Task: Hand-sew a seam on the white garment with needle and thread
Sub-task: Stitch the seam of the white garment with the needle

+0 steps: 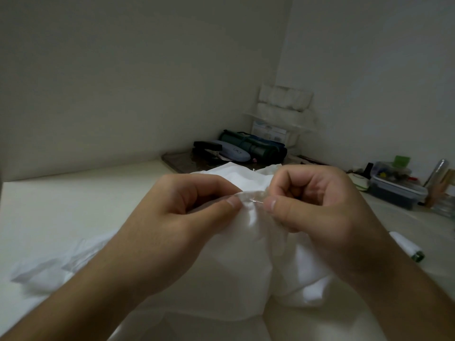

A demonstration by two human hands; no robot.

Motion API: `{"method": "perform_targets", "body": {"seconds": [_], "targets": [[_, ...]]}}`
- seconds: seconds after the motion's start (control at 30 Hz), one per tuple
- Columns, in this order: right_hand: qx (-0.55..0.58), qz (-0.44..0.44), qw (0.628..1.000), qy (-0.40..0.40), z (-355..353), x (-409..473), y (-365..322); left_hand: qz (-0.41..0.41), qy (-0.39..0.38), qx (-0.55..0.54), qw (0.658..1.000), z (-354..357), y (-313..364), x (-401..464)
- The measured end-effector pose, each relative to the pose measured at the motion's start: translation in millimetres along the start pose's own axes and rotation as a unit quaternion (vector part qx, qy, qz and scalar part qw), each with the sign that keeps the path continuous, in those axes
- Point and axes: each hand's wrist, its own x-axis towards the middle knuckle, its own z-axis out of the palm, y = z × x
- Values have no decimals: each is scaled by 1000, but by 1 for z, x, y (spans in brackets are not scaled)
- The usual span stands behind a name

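A: Needle (257, 200), item one: short bright sliver, pinched narrowly between thumb and forefinger of the right hand (317, 205), its tip entering the folded edge.

B: And the other side?

A: Left hand (179, 217): thumb and forefinger pinch the gathered edge of the white garment (246, 244) just beside the needle. Likely reason: to keep the fold taut and stacked so the point passes cleanly through the layers. Both hands are raised off the table (73, 205), probably to bring the seam close to the eye in dim light.

B: Location of the garment?

A: Centre, hanging from both hands and pooling on the table; part trails away to the left. Thread itself too fine to make out.

B: Supply?

A: Spool of white thread (407, 247), lying on its side near the right wrist, within easy reach.

B: Containers?

A: Clear lidded box (398, 190), far right: small mixed items, some coloured, too small to identify. Tray (172, 161) at the back corner: glasses case (229, 150), dark stapler-like object, green rolled pouch.
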Motion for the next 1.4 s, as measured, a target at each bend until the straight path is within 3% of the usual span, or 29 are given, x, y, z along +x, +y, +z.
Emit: {"method": "perform_targets", "body": {"seconds": [0.2,0.4,0.5,0.7,0.87,1.4], "targets": [[51,15,999,-5,-4,1,3,-5,-1,-9,1000,0,0,0],[128,-53,990,-29,-7,1,-4,-5,9,-3,1000,2,1,0],[108,-69,992,-18,-5,0,-5,-5,2,-2,1000,2,1,0],[42,-13,999,-28,2,-3,-7,0,-14,-5,1000,1,3,-1],[34,25,999,-24,4,-1,-8,16,-10,15,1000,0,4,-2],[30,25,999,-26,5,1,-7,37,-5,56,998,-1,4,-2]]}}
